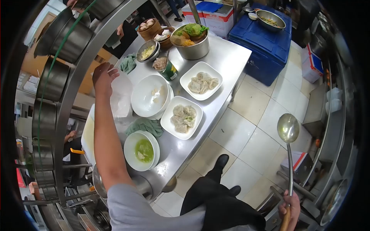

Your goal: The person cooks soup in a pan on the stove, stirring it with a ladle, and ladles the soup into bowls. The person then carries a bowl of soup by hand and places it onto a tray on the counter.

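Note:
My right hand [290, 211] grips the wooden handle of a long metal ladle [288, 129], its bowl raised above the tiled floor. Over the table's far side, my left hand [103, 79] has its fingers curled together beside a translucent plastic bag or tub [121, 96]; what they pinch, if anything, is hidden. Near that arm stand a white bowl of green broth [142, 168] and white stacked bowls [140, 98] with pale bits inside. Two square white dishes hold dumplings [183, 118] and more dumplings [202, 82]. A green cloth [145, 127] lies between the bowls.
At the table's [235, 57] far end are a metal pot of leafy greens [192, 46], bamboo steamers [149, 30], and an open can [166, 68]. A blue chest [262, 50] carries a pan [271, 20]. A metal shelf with pots [54, 79] runs along the left.

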`<state>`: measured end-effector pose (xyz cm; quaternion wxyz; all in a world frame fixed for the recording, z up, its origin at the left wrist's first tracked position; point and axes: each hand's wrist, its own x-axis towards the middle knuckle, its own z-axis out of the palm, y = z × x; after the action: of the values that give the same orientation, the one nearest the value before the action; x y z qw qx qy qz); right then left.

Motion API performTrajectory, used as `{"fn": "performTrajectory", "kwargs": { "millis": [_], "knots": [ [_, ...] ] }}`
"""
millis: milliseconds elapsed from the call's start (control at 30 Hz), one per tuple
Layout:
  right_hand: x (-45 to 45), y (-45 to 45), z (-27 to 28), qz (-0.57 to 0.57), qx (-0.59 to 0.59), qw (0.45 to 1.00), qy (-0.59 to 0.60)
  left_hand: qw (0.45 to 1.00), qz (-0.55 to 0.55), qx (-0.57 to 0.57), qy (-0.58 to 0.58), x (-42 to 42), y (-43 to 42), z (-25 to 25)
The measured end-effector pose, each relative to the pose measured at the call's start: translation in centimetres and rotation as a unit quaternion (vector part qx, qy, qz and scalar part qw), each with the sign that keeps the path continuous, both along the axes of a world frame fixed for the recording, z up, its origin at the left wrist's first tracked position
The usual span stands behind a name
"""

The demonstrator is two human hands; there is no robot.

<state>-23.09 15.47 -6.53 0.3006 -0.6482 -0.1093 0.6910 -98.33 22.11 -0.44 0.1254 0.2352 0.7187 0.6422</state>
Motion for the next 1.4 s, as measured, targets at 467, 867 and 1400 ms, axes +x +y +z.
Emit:
{"fn": "performTrajectory", "kwargs": {
  "millis": [467,867,1400],
  "knots": [
    [0.7,0.9,-3.4,-0.048,-0.025,0.998,0.029,0.985,0.062,0.093,-0.131,-4.4,4.7,-0.6],
    [0.3,1.8,-3.0,-0.06,-0.007,0.997,-0.046,0.974,0.211,-0.062,0.052,-6.6,-10.5,0.0],
    [0.0,1.2,-2.0,-0.081,0.053,0.995,-0.017,0.952,0.234,0.032,-0.193,-15.9,-19.7,-9.2]
  ]
}}
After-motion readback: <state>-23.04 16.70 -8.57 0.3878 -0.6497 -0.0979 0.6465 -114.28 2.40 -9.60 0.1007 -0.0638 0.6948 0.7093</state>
